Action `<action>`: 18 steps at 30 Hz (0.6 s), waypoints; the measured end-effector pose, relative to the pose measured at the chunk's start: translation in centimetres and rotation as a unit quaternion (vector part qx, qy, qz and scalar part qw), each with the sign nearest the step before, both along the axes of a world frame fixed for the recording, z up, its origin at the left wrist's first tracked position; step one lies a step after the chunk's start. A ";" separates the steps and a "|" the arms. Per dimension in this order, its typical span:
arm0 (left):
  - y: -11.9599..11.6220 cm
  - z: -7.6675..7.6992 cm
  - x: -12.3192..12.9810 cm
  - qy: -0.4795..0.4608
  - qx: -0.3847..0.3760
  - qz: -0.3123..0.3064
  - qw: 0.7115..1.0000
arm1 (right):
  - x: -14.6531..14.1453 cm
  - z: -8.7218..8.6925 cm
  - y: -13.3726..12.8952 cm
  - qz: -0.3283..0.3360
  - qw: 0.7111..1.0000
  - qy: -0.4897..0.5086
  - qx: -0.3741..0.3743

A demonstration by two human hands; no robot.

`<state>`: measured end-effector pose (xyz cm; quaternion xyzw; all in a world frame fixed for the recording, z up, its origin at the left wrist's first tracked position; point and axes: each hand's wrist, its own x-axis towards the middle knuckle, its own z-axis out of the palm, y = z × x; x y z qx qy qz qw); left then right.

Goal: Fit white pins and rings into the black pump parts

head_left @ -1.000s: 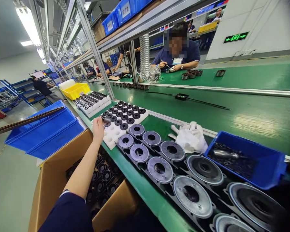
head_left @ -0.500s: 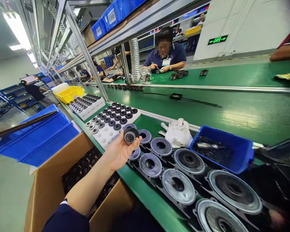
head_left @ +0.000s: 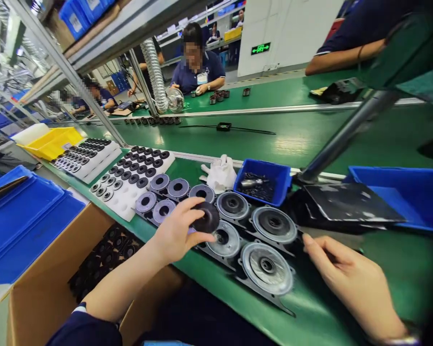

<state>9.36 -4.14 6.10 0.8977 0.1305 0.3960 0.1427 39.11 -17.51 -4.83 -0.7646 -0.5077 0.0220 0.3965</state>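
Observation:
My left hand (head_left: 178, 230) grips a black round disc with a hub (head_left: 206, 218) between thumb and fingers, above a row of round metal housings (head_left: 234, 204). These sit in black frames (head_left: 263, 293); the nearest, such as the large housing (head_left: 270, 271), have dark hubs in their centres, while those farther left show open dark holes. My right hand (head_left: 353, 278) is closed, with fingertips by the right end of the housings; whatever they pinch, if anything, is hidden. Farther left, a white foam tray (head_left: 124, 204) bears rows of similar discs (head_left: 142, 169).
A blue bin of small dark parts (head_left: 285, 180) and white gloves (head_left: 220, 173) lie behind the housings. A metal post (head_left: 346, 129) and a blue bin (head_left: 426, 192) stand right. A cardboard box (head_left: 39, 269) is below left. A co-worker (head_left: 198, 67) sits opposite.
My view has swung to the right. The left hand has brought the disc over the housings and turned its dark face towards me. My right hand has come into clear view at their right end.

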 end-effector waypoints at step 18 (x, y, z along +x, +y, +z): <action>-0.6 -2.7 1.6 0.187 -0.020 -0.027 0.982 | 0.1 0.0 -0.2 0.026 1.000 0.012 0.002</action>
